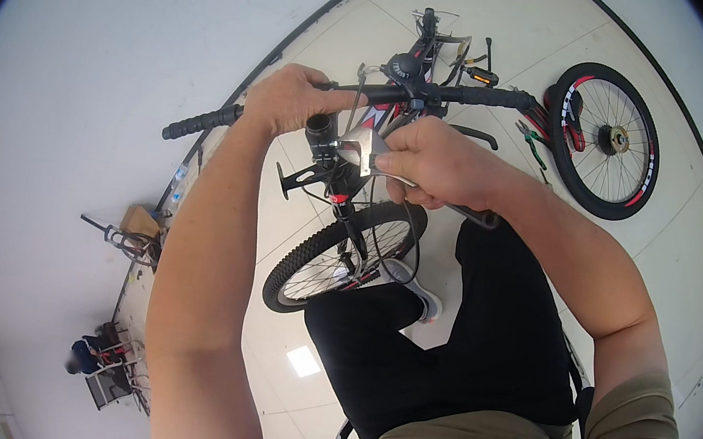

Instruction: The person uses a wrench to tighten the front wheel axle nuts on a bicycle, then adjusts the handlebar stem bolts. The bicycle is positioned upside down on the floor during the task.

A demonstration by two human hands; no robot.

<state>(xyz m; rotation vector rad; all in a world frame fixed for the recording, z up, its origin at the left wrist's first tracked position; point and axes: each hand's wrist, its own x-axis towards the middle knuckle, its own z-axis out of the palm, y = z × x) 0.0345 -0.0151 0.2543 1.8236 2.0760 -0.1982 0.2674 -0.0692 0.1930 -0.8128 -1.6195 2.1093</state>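
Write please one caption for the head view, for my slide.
Left hand grips the bicycle handlebar while right hand holds a metal tool at the stem; a loose wheel lies nearby.

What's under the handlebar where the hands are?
Below the handlebar you can see the front wheel on the pale floor, and a white shoe. The left hand grips the bar; the right hand holds a silver tool, covering the stem beneath.

Bright, even indoor light with soft, faint shadows. A ceiling light reflects as a glare patch on the glossy floor (pixel 304 361). Fisheye bending curves edges; corners are black.
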